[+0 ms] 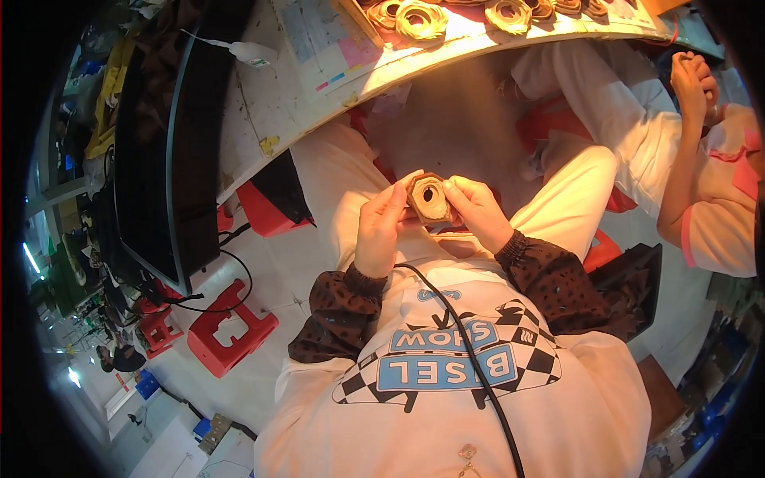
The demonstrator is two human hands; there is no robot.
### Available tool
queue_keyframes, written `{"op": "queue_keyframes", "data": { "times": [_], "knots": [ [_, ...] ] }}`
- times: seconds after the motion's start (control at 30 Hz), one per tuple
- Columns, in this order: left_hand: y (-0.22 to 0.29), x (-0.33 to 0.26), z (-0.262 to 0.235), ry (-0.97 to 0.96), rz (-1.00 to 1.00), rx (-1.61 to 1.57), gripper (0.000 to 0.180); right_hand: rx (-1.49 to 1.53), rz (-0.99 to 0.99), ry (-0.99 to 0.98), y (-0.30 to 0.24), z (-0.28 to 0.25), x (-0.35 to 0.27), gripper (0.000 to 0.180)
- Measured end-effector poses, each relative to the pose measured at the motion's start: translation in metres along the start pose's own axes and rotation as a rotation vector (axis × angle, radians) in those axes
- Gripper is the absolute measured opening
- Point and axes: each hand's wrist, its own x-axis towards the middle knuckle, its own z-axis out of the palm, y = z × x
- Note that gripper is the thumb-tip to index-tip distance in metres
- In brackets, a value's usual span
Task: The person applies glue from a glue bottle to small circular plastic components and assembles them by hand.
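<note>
Both my hands hold a small hexagonal piece [434,209] up in front of my lap. It has a cream face, a brown rim and a dark round hole in its middle. My left hand [381,227] pinches its left edge, fingertips at the upper corner. On the opposite side, the thumb and fingers of my right hand [478,209] close on the right edge. Most of the piece's back is hidden from view. Similar rings with layered edges, among them one cream ring [420,21] and another ring [507,14], lie on the lit table beyond.
The worktable [319,111] curves across the far side, with a white nozzle bottle [253,54] on it. A large black panel [159,159] stands at left, near a red stool [231,334]. A co-worker [717,175] sits at right. A black cable [470,350] crosses my shirt.
</note>
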Motion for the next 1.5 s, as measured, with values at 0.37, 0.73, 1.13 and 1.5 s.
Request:
{"op": "queue_keyframes", "data": {
  "times": [0.37,0.73,1.13,1.5],
  "knots": [
    [-0.008,0.012,-0.009,-0.046,-0.174,-0.263,0.034,0.085,0.037,0.068,-0.014,0.006,-0.007,0.034],
    [-0.005,0.005,-0.011,-0.095,-0.224,-0.276,0.033,-0.051,-0.140,0.063,-0.012,0.001,-0.022,0.032],
    [-0.001,-0.018,0.002,-0.104,0.026,-0.005,0.022,-0.760,-0.661,0.176,-0.031,0.019,-0.039,0.021],
    [-0.034,-0.014,0.006,0.052,0.277,0.215,0.008,-0.891,-0.710,0.346,-0.015,0.031,-0.039,0.026]
  ]
}}
